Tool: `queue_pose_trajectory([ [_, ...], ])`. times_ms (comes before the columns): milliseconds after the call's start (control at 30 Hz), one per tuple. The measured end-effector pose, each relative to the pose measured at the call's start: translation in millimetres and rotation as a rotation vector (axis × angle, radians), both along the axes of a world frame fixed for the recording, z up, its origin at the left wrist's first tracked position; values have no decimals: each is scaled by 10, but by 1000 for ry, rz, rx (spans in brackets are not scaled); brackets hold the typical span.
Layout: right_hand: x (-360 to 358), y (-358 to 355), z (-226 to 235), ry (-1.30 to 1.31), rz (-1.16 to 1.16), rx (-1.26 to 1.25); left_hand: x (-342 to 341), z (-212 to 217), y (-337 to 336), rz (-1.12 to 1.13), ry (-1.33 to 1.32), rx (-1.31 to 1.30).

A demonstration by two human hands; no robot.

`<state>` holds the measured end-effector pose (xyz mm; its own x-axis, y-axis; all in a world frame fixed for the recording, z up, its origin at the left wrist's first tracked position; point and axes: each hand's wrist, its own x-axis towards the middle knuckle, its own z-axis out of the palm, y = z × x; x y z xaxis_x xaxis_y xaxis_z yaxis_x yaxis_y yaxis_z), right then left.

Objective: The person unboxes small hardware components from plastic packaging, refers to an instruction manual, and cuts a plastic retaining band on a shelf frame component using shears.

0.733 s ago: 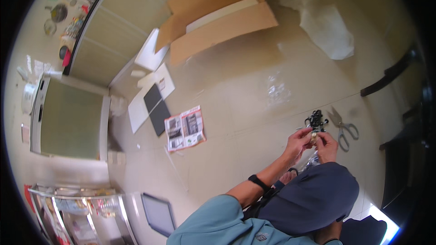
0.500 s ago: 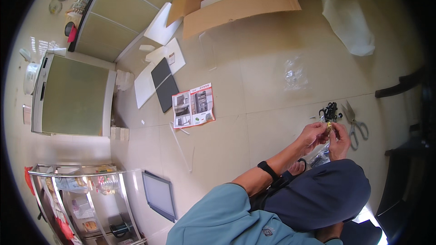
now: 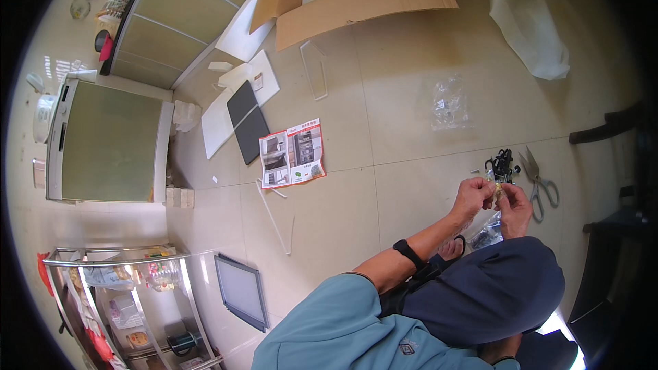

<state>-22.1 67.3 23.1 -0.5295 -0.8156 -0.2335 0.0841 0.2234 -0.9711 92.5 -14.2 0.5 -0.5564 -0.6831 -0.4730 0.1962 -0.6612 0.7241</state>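
My left hand (image 3: 473,199) is closed, its thumb and fingers pinching at a small gold-coloured piece (image 3: 499,190). From the other side my right hand (image 3: 514,211) pinches the same piece, fingertips nearly touching the left ones. The piece is too small and too covered to name its kind. Just beyond the fingers lies a cluster of black parts (image 3: 504,164) on the tiled floor. Grey-handled scissors (image 3: 540,181) rest to its right, blades pointing away. Partly hidden under my hands and knee is a clear plastic bag (image 3: 488,233) with dark contents.
An instruction leaflet (image 3: 293,154) lies on the floor at centre left, beside dark panels (image 3: 248,123) and white foam sheets (image 3: 219,127). An opened cardboard box (image 3: 363,17) stands at the far side. A crumpled clear bag (image 3: 450,104) and a metal rack (image 3: 116,260) are also there.
My left hand's fingers have curled and shifted slightly around the gold piece. Both hands stay together at the same spot; the whole view has moved a little.
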Motion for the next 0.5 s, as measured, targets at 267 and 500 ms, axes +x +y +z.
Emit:
queue_pose_trajectory([
  [267, -34, -6, 11, -125, -1, -46, -31, -100, 4, -53, -229, -357],
  [500, 147, 83, -558, 440, -94, 279, -44, -177, 88, -225, -285, -385],
])
